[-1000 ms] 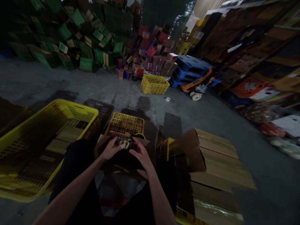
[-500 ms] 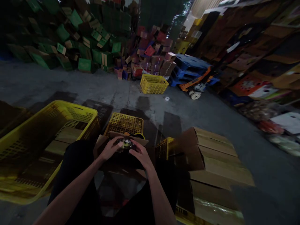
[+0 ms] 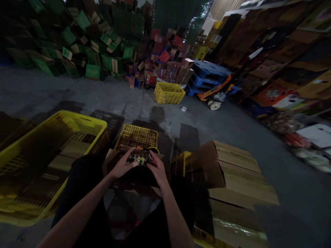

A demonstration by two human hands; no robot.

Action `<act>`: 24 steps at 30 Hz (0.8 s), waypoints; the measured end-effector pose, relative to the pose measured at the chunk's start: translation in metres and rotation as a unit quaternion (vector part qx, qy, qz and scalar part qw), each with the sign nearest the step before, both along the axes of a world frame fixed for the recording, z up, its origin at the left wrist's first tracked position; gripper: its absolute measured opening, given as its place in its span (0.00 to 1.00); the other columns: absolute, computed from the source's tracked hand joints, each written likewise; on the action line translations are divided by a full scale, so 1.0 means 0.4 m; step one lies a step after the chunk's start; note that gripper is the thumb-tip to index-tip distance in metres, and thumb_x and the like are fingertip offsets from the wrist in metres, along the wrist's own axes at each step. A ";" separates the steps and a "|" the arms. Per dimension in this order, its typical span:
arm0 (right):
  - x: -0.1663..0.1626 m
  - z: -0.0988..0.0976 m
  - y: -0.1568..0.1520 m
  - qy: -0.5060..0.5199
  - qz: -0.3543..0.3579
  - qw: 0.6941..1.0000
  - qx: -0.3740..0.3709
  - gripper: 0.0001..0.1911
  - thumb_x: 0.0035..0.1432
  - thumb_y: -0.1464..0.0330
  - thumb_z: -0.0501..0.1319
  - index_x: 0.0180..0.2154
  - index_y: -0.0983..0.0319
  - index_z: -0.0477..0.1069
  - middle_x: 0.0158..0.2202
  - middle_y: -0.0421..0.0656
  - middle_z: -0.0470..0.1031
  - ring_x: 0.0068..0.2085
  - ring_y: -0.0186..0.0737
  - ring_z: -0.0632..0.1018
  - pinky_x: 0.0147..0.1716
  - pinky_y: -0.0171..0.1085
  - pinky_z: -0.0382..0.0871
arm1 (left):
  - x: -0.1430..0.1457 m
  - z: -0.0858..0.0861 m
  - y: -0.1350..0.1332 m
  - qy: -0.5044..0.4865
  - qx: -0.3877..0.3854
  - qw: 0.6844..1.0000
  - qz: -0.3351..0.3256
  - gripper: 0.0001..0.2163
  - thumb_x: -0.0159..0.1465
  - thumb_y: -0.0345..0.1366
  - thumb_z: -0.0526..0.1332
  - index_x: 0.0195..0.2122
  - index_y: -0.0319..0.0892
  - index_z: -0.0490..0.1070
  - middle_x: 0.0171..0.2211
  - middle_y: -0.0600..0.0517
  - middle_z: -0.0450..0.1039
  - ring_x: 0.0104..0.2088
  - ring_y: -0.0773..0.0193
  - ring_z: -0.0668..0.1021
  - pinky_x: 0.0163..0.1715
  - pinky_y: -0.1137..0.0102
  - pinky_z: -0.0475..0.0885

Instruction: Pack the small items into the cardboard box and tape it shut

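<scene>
Between my two hands is a shiny clear plastic pack (image 3: 141,158) with dark and yellow-green contents that I cannot make out. My left hand (image 3: 126,164) grips its left end, fingers on the far side and thumb on the near side. The right end is in my right hand (image 3: 156,166). Below the pack stands an open cardboard box (image 3: 110,156) between my knees; its inside is dark. Just behind the box are a yellow-and-black round thing (image 3: 154,150), perhaps a tape roll, and an upturned yellow crate (image 3: 139,135).
A large yellow crate (image 3: 95,125) with cardboard pieces inside stands at my left. Folded cardboard boxes (image 3: 240,172) lie stacked at my right. Farther off are a yellow basket (image 3: 169,93), blue pallets (image 3: 210,70), an orange pallet jack (image 3: 216,91) and heaps of green boxes (image 3: 93,71).
The plastic pack is turned and spread wider between my hands, showing more of its yellow-green contents. My hands have shifted slightly apart, the right one a little to the right.
</scene>
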State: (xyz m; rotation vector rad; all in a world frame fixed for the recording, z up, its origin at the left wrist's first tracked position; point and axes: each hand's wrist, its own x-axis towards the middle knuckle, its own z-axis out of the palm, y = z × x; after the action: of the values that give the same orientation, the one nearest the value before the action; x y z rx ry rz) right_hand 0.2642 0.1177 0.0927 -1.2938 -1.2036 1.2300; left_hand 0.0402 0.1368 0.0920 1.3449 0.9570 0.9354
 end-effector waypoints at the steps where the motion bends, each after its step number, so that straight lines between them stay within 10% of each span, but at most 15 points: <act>1: -0.001 0.001 0.000 0.005 0.003 1.000 0.001 0.34 0.48 0.68 0.69 0.59 0.53 0.71 0.58 0.42 0.76 0.56 0.50 0.76 0.60 0.50 0.66 | -0.001 0.001 0.001 0.004 -0.005 1.000 0.004 0.35 0.61 0.45 0.66 0.68 0.44 0.57 0.61 0.43 0.69 0.55 0.51 0.76 0.54 0.59 0.73; 8: -0.006 0.015 -0.013 0.038 0.003 0.999 -0.015 0.18 0.55 0.58 0.68 0.47 0.55 0.78 0.47 0.43 0.80 0.49 0.48 0.79 0.54 0.46 0.70 | -0.004 -0.001 0.009 -0.008 -0.023 1.000 0.011 0.23 0.56 0.44 0.70 0.51 0.40 0.75 0.47 0.45 0.80 0.48 0.51 0.80 0.52 0.59 0.74; 24: 0.008 0.022 -0.008 0.029 -0.087 0.995 -0.050 0.17 0.49 0.54 0.71 0.36 0.59 0.81 0.33 0.41 0.80 0.36 0.42 0.77 0.33 0.36 0.69 | 0.008 0.000 0.011 0.035 0.050 0.998 0.034 0.19 0.66 0.50 0.60 0.45 0.42 0.82 0.44 0.51 0.82 0.48 0.49 0.80 0.56 0.57 0.71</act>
State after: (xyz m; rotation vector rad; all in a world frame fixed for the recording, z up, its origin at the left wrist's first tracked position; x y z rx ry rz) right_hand 0.2674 0.1146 0.1015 -1.3958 -0.9773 1.2055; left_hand 0.0432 0.1414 0.0921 1.4453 1.0267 1.0033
